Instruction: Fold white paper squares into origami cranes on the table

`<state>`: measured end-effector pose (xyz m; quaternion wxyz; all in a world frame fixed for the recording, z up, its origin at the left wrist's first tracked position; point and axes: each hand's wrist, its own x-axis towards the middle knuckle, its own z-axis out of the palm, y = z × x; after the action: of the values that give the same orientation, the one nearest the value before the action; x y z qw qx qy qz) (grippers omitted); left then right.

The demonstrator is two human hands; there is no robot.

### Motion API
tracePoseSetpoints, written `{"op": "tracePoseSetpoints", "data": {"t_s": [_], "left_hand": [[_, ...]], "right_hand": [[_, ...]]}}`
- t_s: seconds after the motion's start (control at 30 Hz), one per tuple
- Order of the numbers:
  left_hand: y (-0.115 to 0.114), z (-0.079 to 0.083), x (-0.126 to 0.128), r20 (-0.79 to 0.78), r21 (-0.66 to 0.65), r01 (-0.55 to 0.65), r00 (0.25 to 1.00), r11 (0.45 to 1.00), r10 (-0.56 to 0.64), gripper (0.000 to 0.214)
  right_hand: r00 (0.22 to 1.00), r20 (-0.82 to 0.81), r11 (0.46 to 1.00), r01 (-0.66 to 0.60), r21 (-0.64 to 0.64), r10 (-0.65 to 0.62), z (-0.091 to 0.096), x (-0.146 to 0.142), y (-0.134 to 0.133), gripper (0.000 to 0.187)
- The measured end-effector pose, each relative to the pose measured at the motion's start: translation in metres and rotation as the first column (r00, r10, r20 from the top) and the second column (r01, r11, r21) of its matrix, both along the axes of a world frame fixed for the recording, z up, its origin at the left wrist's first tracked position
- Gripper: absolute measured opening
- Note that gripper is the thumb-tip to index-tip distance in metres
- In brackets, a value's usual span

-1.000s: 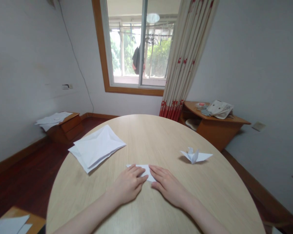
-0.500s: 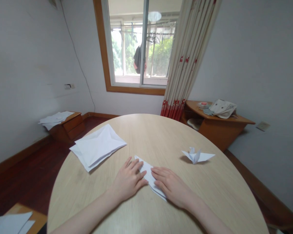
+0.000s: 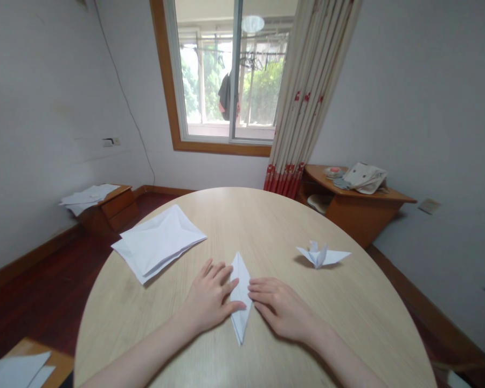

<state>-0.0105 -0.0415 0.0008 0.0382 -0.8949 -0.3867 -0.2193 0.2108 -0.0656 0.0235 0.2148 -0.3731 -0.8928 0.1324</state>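
Nearest the wearer, the left hand point(image 3: 209, 299) and right hand point(image 3: 283, 308) rest palm-down on the round wooden table point(image 3: 117, 328). Neither hand is closed in a grip: the left lies open with fingers spread, the right lies flat with fingers together. Between them, near the middle of the table's near side, lies a folded white paper point(image 3: 240, 318), a narrow kite shape with its long axis pointing away from the wearer. The left thumb and right fingertips meet its opposite long edges, apparently to steady it from both sides.

On the table, left of centre, lies a stack of white paper sheets point(image 3: 157, 242) showing crease lines. Right of centre stands a paper crane point(image 3: 319, 256), well apart from both hands.

Beyond the table's far-left edge, a wooden drawer unit point(image 3: 113, 209) carries loose white sheets point(image 3: 88, 195). Beyond its far-right edge, a wooden corner desk point(image 3: 355, 213) holds a small dish point(image 3: 333, 172) with a pinkish item in it and a cloth bag point(image 3: 364, 178), contents not determinable.
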Motion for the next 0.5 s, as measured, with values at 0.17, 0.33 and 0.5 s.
{"op": "tracePoseSetpoints", "data": {"t_s": [0.17, 0.33, 0.5], "left_hand": [[0.0003, -0.0009, -0.0010, -0.033, -0.026, 0.013, 0.999, 1.000, -0.014, 0.050], [0.0005, 0.0006, -0.0020, -0.081, -0.047, 0.034, 0.996, 0.998, -0.037, 0.045], [0.0018, 0.0036, -0.0027, -0.110, -0.024, 0.046, 0.993, 0.999, -0.048, 0.032]], "right_hand": [[1.000, -0.021, 1.000, -0.006, 0.011, 0.006, -0.0010, -0.0009, 0.0001, 0.031], [0.999, -0.050, 1.000, -0.003, 0.007, 0.004, -0.0024, -0.0010, 0.0009, 0.031], [0.999, -0.053, 1.000, -0.009, -0.003, 0.009, -0.0010, -0.0005, -0.0002, 0.030]]}}
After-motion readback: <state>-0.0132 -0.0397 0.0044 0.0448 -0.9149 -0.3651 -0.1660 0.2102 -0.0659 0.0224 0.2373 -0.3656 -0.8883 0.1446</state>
